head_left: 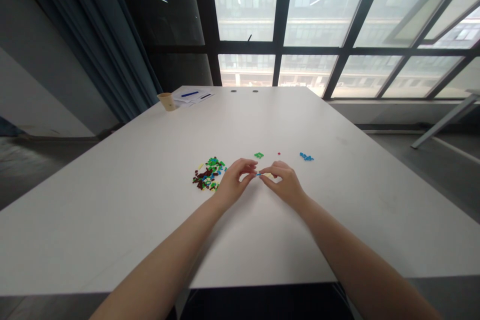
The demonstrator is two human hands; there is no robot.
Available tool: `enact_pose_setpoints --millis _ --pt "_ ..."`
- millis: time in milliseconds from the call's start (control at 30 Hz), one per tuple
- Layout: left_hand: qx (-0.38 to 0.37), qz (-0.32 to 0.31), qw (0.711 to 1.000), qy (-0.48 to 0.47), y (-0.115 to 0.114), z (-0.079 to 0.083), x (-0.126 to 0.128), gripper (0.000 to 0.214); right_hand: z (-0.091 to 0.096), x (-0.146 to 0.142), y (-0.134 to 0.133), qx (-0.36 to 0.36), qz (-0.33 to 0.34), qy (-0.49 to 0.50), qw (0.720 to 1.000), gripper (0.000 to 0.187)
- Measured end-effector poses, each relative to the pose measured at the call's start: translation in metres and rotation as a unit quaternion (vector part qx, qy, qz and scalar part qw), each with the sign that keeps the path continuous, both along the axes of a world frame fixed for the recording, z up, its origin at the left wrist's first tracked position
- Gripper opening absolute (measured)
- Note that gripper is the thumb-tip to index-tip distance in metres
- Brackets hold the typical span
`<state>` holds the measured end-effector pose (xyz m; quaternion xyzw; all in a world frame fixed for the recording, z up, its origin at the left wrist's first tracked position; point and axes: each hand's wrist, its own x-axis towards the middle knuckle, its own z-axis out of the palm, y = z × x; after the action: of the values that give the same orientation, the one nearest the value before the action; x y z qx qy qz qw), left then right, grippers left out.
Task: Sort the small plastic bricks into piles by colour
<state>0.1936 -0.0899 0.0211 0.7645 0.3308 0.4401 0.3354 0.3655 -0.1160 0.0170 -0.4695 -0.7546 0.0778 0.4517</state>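
Both of my hands meet over the white table (150, 220), fingertips almost touching. My left hand (235, 179) is pinched on a tiny blue brick (258, 174), which looks like a small toy building piece. From the other side, the thumb and forefinger of my right hand (284, 181) close on the same spot; whether they grip that brick or another tiny piece I cannot make out. Pale yellow pieces (268, 175) show partly behind the right fingers. A mixed pile of brown, green, blue and yellow bricks (207, 175) lies left of my left hand, which hides its right edge.
Beyond my hands lie a small green group of bricks (259, 155), a single red piece (279, 153) and a blue cluster (306, 157). At the far left stand a paper cup (168, 102) and papers (195, 99) with a blue pen (189, 94).
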Motion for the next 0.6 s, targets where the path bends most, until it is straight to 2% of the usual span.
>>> enact_pose_setpoints --millis 300,600 --pt "0.017 0.062 0.996 0.061 0.005 -0.004 -0.001 0.020 0.010 0.007 -0.005 0.047 -0.004 0.002 0.999 0.009" --pt "0.014 0.069 0.992 0.101 0.008 -0.008 -0.002 0.022 0.020 0.006 -0.011 0.075 0.008 -0.007 0.997 0.011"
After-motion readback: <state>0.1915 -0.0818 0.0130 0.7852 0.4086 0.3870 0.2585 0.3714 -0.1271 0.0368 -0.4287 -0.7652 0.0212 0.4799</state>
